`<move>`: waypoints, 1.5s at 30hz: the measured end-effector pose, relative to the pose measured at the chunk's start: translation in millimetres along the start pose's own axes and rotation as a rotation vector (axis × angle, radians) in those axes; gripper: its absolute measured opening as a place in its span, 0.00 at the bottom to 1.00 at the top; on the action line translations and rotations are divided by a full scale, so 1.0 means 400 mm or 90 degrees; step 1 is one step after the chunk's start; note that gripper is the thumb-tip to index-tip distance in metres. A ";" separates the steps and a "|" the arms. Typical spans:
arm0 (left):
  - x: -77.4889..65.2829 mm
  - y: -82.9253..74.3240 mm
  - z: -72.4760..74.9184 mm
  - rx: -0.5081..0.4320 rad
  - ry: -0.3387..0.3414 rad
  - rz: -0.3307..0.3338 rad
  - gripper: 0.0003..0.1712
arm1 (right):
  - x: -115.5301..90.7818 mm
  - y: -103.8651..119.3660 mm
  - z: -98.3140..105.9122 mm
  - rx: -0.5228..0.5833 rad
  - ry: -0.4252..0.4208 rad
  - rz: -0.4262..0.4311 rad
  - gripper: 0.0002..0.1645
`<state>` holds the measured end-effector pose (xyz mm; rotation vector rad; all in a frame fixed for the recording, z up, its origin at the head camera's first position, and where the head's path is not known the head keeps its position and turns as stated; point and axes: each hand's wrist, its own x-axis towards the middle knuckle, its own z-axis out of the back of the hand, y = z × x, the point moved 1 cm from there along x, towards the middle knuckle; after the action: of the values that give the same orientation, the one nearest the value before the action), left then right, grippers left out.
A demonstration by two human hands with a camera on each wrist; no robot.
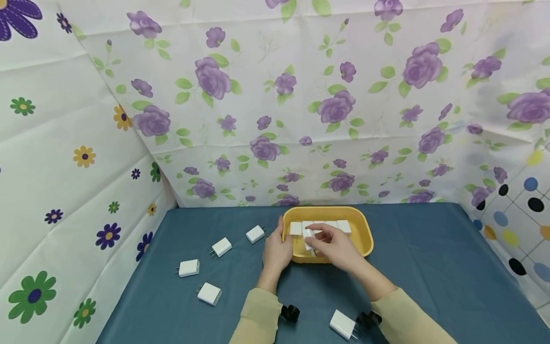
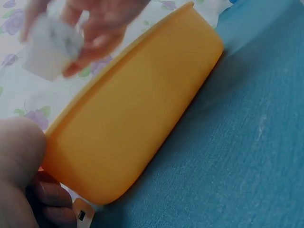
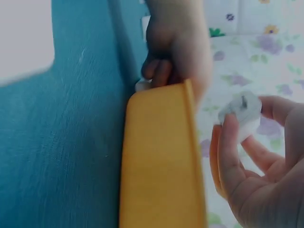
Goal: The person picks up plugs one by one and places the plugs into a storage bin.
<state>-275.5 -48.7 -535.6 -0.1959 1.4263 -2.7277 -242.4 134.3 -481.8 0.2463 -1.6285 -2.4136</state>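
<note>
A yellow tray (image 1: 365, 243) stands near the back of the table, with several white charger plugs (image 1: 343, 226) inside. My left hand (image 1: 277, 248) grips the tray's left end, thumb at the rim and fingers curled against the outside in the left wrist view. Above the tray, my right hand (image 1: 335, 246) pinches a white charger plug (image 3: 244, 114) between thumb and fingertips. That plug is blurred in the left wrist view. A small piece with a dark slot (image 2: 81, 215) shows just below my left fingers; whether they touch it I cannot tell.
Loose charger plugs lie on the blue cloth (image 1: 429, 267) left of the tray, among them one (image 1: 255, 234) near my left hand and another (image 1: 209, 294) farther forward. One more plug (image 1: 343, 325) lies by my right wrist. Flowered sheets (image 1: 275, 95) hang behind.
</note>
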 end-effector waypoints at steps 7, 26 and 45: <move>0.004 0.003 0.000 -0.012 0.018 0.005 0.36 | 0.073 -0.043 -0.040 -0.111 -0.052 -0.042 0.26; 0.003 -0.002 -0.001 0.015 0.016 0.015 0.38 | 0.095 -0.047 -0.071 -0.288 -0.013 -0.070 0.24; 0.003 0.000 -0.002 0.005 0.015 0.015 0.39 | 0.100 -0.051 -0.066 -0.258 0.028 -0.104 0.26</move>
<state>-276.6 -48.2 -536.0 -0.1448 1.4133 -2.7254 -275.7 107.5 -511.2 0.3694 -1.1031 -2.7683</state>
